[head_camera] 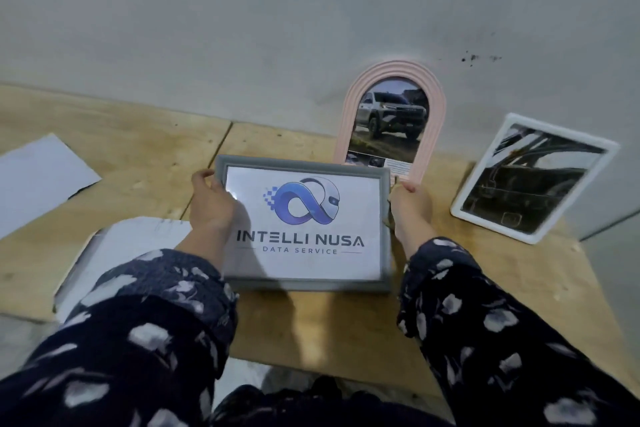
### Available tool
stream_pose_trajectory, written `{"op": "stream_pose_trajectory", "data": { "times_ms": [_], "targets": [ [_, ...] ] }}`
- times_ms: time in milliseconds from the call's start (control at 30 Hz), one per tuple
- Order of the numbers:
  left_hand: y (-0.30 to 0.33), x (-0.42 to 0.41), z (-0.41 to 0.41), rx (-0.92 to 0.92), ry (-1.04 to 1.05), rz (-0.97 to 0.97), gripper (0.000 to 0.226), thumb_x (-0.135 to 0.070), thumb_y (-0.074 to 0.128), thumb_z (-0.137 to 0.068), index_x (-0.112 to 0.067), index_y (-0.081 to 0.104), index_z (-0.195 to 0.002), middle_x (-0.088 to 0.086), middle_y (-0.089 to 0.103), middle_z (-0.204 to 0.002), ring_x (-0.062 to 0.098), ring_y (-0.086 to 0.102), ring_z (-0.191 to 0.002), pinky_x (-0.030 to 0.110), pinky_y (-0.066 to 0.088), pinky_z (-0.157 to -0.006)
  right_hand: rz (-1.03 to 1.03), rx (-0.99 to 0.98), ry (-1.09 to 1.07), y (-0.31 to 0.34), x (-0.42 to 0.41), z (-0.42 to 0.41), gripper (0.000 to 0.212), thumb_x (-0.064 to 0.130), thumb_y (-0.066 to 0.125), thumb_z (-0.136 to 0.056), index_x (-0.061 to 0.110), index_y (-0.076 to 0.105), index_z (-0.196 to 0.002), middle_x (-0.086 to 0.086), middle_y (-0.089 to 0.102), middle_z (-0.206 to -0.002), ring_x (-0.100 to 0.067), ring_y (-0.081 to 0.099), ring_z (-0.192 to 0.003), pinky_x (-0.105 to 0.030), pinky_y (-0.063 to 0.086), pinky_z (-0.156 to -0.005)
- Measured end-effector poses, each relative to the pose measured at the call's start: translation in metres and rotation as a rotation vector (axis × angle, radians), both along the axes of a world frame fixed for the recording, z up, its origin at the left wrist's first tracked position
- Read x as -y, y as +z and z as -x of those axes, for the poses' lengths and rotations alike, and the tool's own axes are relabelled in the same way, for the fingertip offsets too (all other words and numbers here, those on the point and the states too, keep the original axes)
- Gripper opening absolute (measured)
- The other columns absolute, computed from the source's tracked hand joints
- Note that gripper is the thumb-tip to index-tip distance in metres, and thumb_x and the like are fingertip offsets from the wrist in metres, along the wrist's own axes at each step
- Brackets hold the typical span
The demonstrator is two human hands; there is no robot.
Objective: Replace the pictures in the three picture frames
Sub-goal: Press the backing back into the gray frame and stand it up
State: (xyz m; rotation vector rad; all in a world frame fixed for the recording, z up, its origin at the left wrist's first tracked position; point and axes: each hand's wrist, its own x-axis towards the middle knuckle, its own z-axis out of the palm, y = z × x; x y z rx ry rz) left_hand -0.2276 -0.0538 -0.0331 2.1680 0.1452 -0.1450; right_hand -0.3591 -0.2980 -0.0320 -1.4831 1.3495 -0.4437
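A: Both hands on grey rectangular picture frame with logo print, centre of view, held above wooden board?
B: Yes. Left hand gripping left edge, right hand gripping right edge.
A: Others?
B: Pink arched frame against wall, upper centre-right. White rectangular frame tilted, right.

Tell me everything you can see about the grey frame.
The grey frame is rectangular, in landscape, with a moulded border that looks like plastic or painted wood. It holds a white sheet with a blue logo and the words INTELLI NUSA DATA SERVICE. The left hand and right hand grip its sides, tilting it toward the camera above the wooden board.
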Motion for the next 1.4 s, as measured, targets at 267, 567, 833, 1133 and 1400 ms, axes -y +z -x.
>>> {"op": "stream_pose_trajectory", "data": {
  "times_ms": [267, 567, 833, 1133, 1400],
  "targets": [
    [0.037, -0.068, -0.076, 0.177, 0.126, 0.075, 0.033, -0.018, 0.027, -0.105, -0.003, 0.049, -0.124, 0.019, 0.057, -0.119, 0.030, 0.052, -0.103, 0.030, 0.034, -0.080, 0.000, 0.156, 0.215, 0.030, -0.045, -0.088, 0.030, 0.017, 0.046, -0.098, 0.015, 0.057, -0.125, -0.002, 0.058, -0.122, -0.017, 0.050, -0.101, -0.029, 0.038, -0.085],
    [0.069, -0.078, -0.183, 0.284, 0.150, 0.207, 0.035, -0.017, 0.025, -0.105, -0.007, 0.047, -0.131, 0.014, 0.055, -0.125, 0.025, 0.050, -0.111, 0.029, 0.036, -0.086, 0.160, 0.033, 0.293, 0.009, -0.086, -0.153, 0.024, 0.019, 0.044, -0.099, 0.017, 0.058, -0.118, -0.004, 0.061, -0.121, -0.025, 0.057, -0.106, -0.034, 0.047, -0.088],
    [0.060, -0.060, -0.264, 0.303, 0.101, 0.281, 0.032, -0.015, 0.028, -0.104, -0.007, 0.052, -0.124, 0.000, 0.051, -0.104, 0.016, 0.044, -0.091, 0.020, 0.031, -0.069, 0.517, -0.168, 0.426, -0.040, -0.117, -0.163, 0.030, 0.013, 0.046, -0.095, 0.013, 0.058, -0.122, -0.006, 0.064, -0.115, -0.025, 0.057, -0.106, -0.035, 0.045, -0.092],
    [0.026, -0.049, -0.303, 0.275, 0.079, 0.379, 0.018, -0.013, 0.030, -0.102, -0.017, 0.047, -0.102, 0.001, 0.050, -0.085, 0.016, 0.044, -0.079, 0.024, 0.032, -0.060, 0.524, -0.125, 0.283, -0.040, -0.127, -0.193, 0.024, 0.012, 0.045, -0.094, 0.012, 0.059, -0.113, -0.006, 0.062, -0.104, -0.026, 0.054, -0.103, -0.038, 0.045, -0.090],
    [0.020, -0.037, -0.314, 0.216, -0.016, 0.423, 0.018, -0.015, 0.030, -0.103, -0.017, 0.047, -0.103, 0.003, 0.053, -0.099, 0.015, 0.046, -0.087, 0.010, 0.034, -0.059, 0.249, -0.033, 0.175, -0.014, -0.101, -0.236, 0.040, 0.012, 0.030, -0.102, 0.017, 0.048, -0.137, -0.011, 0.059, -0.125, -0.022, 0.054, -0.101, -0.033, 0.047, -0.088]
  ]
}}
